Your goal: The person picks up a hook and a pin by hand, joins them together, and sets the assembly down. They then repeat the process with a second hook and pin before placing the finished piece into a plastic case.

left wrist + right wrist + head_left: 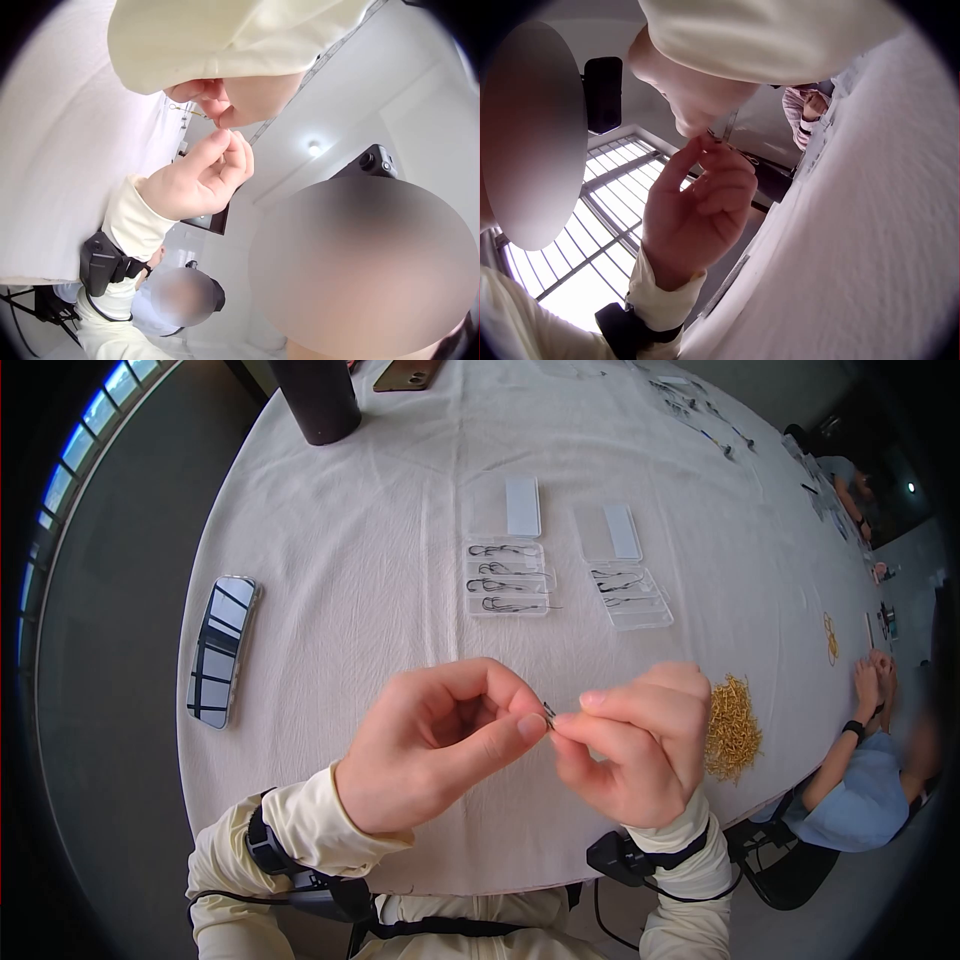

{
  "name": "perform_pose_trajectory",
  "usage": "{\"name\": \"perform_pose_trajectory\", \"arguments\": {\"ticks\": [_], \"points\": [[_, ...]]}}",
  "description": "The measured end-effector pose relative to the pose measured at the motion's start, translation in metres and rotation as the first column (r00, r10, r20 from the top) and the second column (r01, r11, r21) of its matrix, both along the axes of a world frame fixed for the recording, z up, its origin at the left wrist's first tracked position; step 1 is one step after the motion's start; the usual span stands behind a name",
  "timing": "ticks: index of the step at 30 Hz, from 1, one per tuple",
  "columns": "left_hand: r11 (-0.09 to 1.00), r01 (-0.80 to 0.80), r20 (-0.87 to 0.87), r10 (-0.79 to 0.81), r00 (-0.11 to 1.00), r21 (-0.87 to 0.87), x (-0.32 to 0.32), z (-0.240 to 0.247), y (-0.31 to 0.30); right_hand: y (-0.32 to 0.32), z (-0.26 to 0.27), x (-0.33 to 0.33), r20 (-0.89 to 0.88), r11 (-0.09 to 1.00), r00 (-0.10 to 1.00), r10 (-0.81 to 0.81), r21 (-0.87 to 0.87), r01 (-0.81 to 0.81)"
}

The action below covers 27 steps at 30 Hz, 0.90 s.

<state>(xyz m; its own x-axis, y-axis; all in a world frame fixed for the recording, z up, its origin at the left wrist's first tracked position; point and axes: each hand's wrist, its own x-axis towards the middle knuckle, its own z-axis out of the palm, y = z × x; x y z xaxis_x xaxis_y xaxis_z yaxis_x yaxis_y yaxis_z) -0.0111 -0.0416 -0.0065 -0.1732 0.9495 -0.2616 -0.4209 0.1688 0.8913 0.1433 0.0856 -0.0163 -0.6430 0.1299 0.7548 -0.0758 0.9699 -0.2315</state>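
Observation:
Both hands meet over the near part of the table, fingertips close together. The left hand (440,735) pinches a small metal piece (549,711) between thumb and index finger. From the other side, the right hand (640,740) pinches at the same piece with thumb and fingertips. In the left wrist view a thin gold wire piece with a looped end (175,107) sticks out by the left fingers. A dark bit (714,137) shows at the fingertips in the right wrist view. Fingers hide most of the piece, and I cannot tell its exact kind.
Two clear plastic boxes (508,610) (640,622) with dark hooks lie beyond the hands, lids raised. A pile of small gold metal pieces (735,730) lies right of the right hand. A phone (222,650) is at left, a dark cup (318,405) farther back. Another person (860,790) sits at right.

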Motion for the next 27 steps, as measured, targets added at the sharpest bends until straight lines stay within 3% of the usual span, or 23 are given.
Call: {"name": "perform_pose_trajectory", "arguments": {"ticks": [13,16,18,19,21,22,24,27], "points": [[1.0,-0.001,0.085,0.001,0.996,-0.001,-0.004,0.002,0.0,0.003,0.0,0.001,0.011,0.992,1.0,-0.005,-0.13,0.007],[1.0,-0.001,0.064,0.001,0.998,-0.01,-0.004,0.003,0.001,0.003,0.001,0.001,0.047,0.965,0.999,-0.024,-0.261,0.036],[0.997,-0.073,-0.054,0.075,0.996,0.024,0.0,0.0,0.003,0.006,-0.004,-0.001,0.013,0.882,1.0,0.016,-0.471,-0.008],[0.997,-0.074,-0.054,0.075,0.996,0.024,-0.001,-0.002,0.003,0.005,-0.006,-0.001,0.014,0.882,1.0,0.017,-0.471,-0.008],[0.993,-0.091,-0.082,0.096,0.992,0.07,-0.001,-0.005,0.003,0.004,-0.009,-0.003,-0.032,0.716,0.997,0.065,-0.694,-0.069],[0.993,-0.092,-0.082,0.098,0.992,0.07,-0.001,-0.005,0.002,0.004,-0.009,-0.004,-0.032,0.717,0.997,0.066,-0.694,-0.07],[0.993,-0.096,-0.076,0.101,0.992,0.07,-0.001,-0.005,0.003,0.004,-0.01,-0.004,-0.044,0.595,0.996,0.076,-0.799,-0.081],[0.992,-0.101,-0.076,0.106,0.991,0.072,-0.001,-0.004,0.003,0.005,-0.012,-0.005,-0.07,0.541,0.994,0.089,-0.834,-0.107]]}}
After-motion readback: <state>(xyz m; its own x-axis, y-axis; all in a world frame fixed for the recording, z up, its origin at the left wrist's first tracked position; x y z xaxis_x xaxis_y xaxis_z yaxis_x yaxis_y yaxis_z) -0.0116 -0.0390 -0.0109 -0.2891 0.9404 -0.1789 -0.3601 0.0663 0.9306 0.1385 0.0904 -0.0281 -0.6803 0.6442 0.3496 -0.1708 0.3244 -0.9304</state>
